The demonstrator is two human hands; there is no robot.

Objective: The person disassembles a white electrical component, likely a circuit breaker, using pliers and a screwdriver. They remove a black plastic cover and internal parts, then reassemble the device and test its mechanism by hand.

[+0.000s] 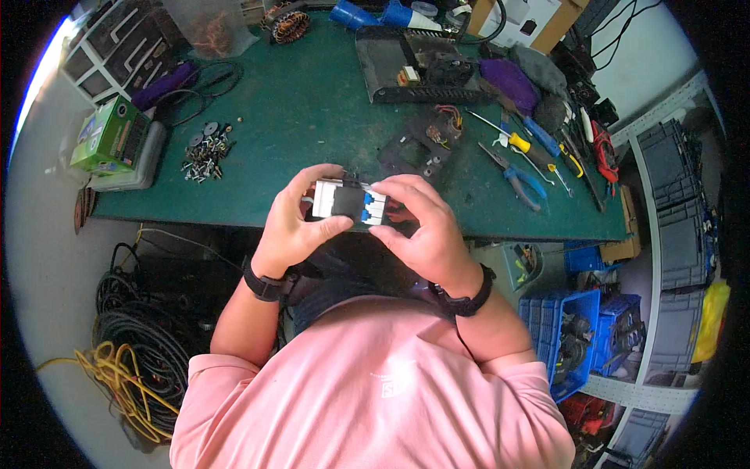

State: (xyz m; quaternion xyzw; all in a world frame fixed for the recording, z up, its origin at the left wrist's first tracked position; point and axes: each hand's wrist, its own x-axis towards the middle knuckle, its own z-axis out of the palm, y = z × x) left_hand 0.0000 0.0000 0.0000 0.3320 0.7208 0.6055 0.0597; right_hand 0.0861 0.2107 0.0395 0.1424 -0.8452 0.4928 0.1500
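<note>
Between my two hands, just above the table's near edge, is a white circuit breaker block (pixel 326 198) with a dark middle section and blue toggles. My left hand (pixel 295 219) grips its left end, thumb along the near side and fingers over the far side. On the right end, next to the blue toggles, my right hand (pixel 428 227) closes with thumb and forefinger. Reddish parts, perhaps wires, show behind the fingers; their details are hidden. Just beyond the block lies a black plastic housing (pixel 418 148) with wires at one corner.
A pile of screws (pixel 207 160) lies left on the green table (pixel 305 102), near a green box (pixel 112 137). Blue-handled pliers (pixel 522 184), screwdrivers and other tools lie right. A black metal chassis (pixel 383 70) stands at the back. Blue crates (pixel 574 344) sit below right.
</note>
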